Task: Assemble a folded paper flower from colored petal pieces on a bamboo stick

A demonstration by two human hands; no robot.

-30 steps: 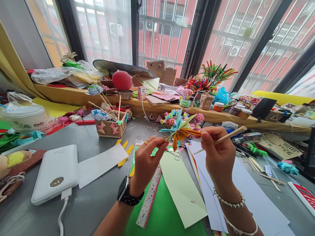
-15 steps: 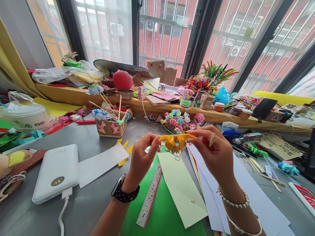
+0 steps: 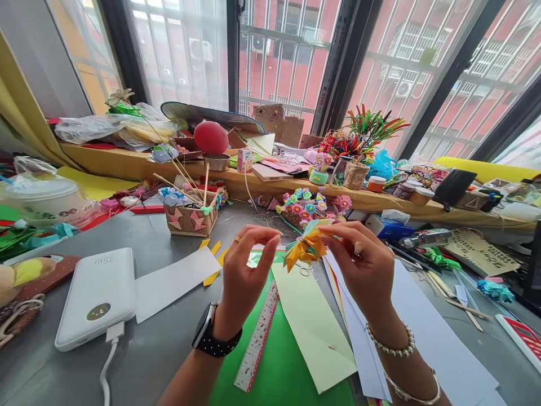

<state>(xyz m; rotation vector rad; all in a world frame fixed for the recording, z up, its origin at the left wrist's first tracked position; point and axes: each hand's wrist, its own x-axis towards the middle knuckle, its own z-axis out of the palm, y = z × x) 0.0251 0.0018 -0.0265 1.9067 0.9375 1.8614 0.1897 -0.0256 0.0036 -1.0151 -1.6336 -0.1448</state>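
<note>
My right hand (image 3: 363, 256) pinches a folded paper flower (image 3: 307, 249) between thumb and fingers. The flower is orange-yellow with pale teal inner faces, and it hangs tilted over the desk's middle. Left of it, my left hand (image 3: 249, 270) is closed in a pinch, fingertips apart from the flower; whatever the tips hold, if anything, is too small to make out. Beneath both hands lie a green mat (image 3: 228, 375), a light-green paper sheet (image 3: 310, 332) and a patterned ruler (image 3: 257, 338). Small scissors (image 3: 305, 272) show partly below the flower.
To the left are a white power bank (image 3: 97, 299), a white paper strip (image 3: 177, 282) and yellow paper strips (image 3: 213, 276). A cardboard box with sticks (image 3: 192, 220) and a bunch of small flowers (image 3: 306, 208) stand behind. White sheets (image 3: 426, 338) lie at right.
My left hand has let go of the flower's left side and moved slightly left. In my right hand the flower has turned, showing its teal inner faces.
</note>
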